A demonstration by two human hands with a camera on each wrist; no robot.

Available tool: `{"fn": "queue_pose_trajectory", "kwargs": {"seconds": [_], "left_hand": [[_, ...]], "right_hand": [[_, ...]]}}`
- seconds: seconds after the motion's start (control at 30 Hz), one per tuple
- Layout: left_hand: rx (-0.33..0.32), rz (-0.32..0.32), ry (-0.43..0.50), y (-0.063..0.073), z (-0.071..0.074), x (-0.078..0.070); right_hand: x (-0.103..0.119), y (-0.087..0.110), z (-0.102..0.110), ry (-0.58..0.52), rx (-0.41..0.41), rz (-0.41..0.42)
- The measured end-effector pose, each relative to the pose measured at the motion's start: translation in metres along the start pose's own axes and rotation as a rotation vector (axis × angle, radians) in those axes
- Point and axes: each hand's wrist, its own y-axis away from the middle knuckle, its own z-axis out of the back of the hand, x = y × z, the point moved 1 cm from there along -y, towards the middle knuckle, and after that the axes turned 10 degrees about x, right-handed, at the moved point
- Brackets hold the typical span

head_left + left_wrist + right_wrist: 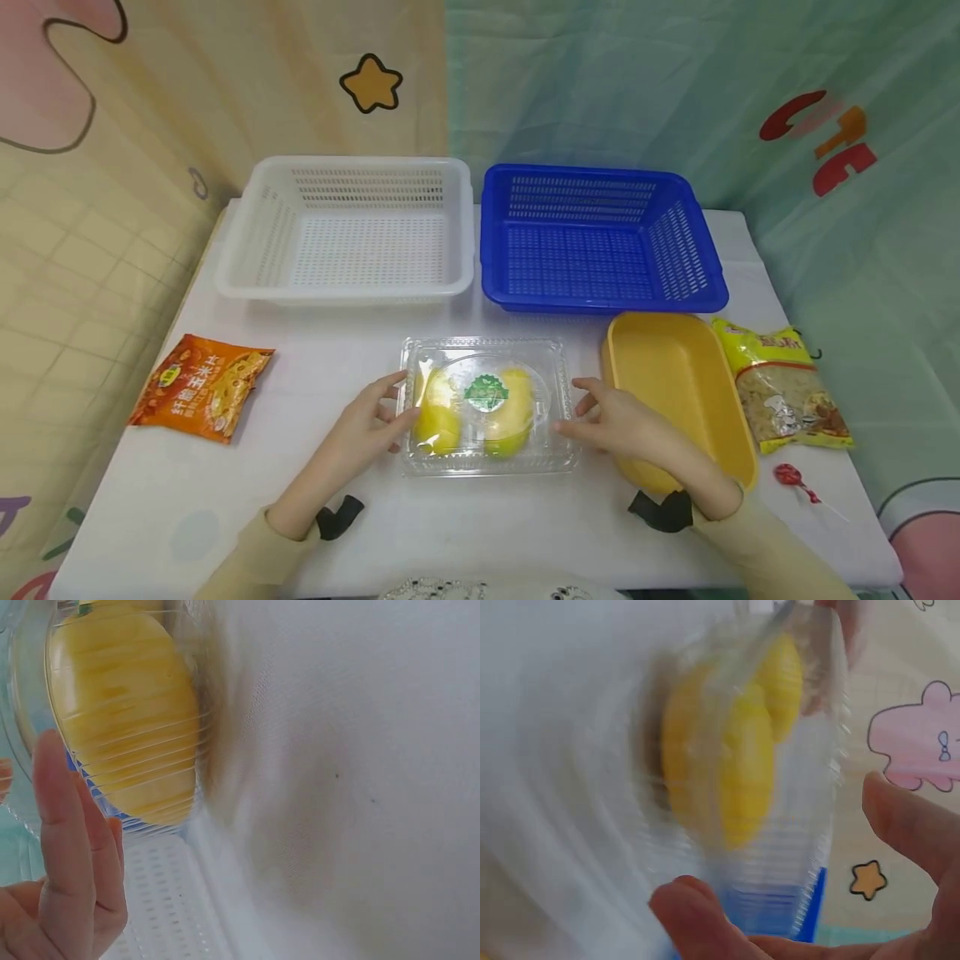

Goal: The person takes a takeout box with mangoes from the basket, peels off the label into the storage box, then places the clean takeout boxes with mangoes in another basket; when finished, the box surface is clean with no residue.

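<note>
A clear plastic clamshell box (487, 468) with a green and white sticker (486, 393) on its lid lies on the white table. Yellow fruits (438, 427) show through its walls. At the box's left side is my left hand (366, 427), its fingertips right at the rim. The left wrist view shows those fingers (64, 847) fairly straight alongside the ribbed wall. On the other side my right hand (626, 421) reaches over the yellow tub, thumb and fingers spread at the box's right edge. In the right wrist view, a gap shows between that thumb and the fingers.
A white basket (345, 292) and a blue basket (600, 305) stand along the back. The yellow tub (675, 367) sits right of the box. Beyond it lie a yellow snack bag (783, 392) and a red lollipop (789, 475). An orange snack bag (202, 387) lies at the left.
</note>
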Motion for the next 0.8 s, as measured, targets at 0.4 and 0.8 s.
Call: {"fn": "queue_pose_trajectory", "kwargs": {"seconds": [0.4,0.8], "left_hand": [[-0.038,0.02,-0.025,-0.003,-0.003,-0.002],[-0.108,-0.022,-0.205,0.001,-0.006,-0.003]], "right_hand": [[0.091,-0.031,0.033,0.413,0.013,0.404],[0.117,-0.08,0.009,0.664,0.202,0.447]]}}
